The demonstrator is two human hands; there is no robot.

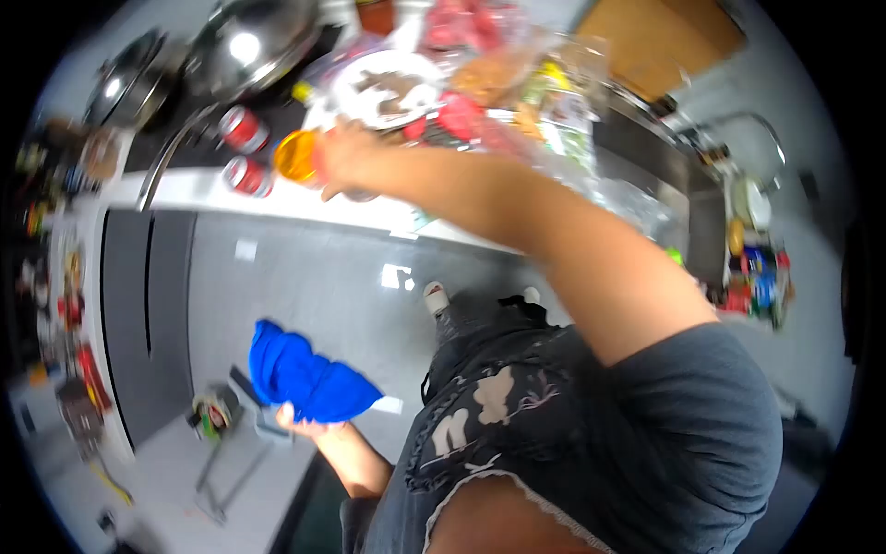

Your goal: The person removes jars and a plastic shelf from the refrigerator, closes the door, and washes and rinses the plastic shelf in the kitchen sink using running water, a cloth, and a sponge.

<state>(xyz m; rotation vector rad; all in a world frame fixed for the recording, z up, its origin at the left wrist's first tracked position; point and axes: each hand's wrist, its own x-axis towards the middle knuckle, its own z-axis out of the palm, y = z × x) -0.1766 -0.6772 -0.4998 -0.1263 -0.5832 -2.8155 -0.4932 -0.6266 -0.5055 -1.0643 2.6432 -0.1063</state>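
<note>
A bunched blue cloth point(305, 374) hangs over the floor at the lower left, gripped from below by my left hand point(309, 423). My right arm reaches across to the counter point(369, 210). There my right hand point(346, 159), smeared by motion, is closed around the right side of an orange cup-like container point(296, 157). Two red-and-silver cans, one farther back point(244, 129) and one nearer point(247, 175), stand just left of it. Behind my hand sits a white plate point(346, 90) with greyish pieces of food on it.
Plastic bags and food packets point(554, 102) crowd the counter. A large metal wok or pan point(249, 51) and a pot point(134, 88) stand on the dark stove. To the right are a steel sink point(701, 222) and a wooden board point(660, 37). A grey cabinet front point(138, 305) borders the floor.
</note>
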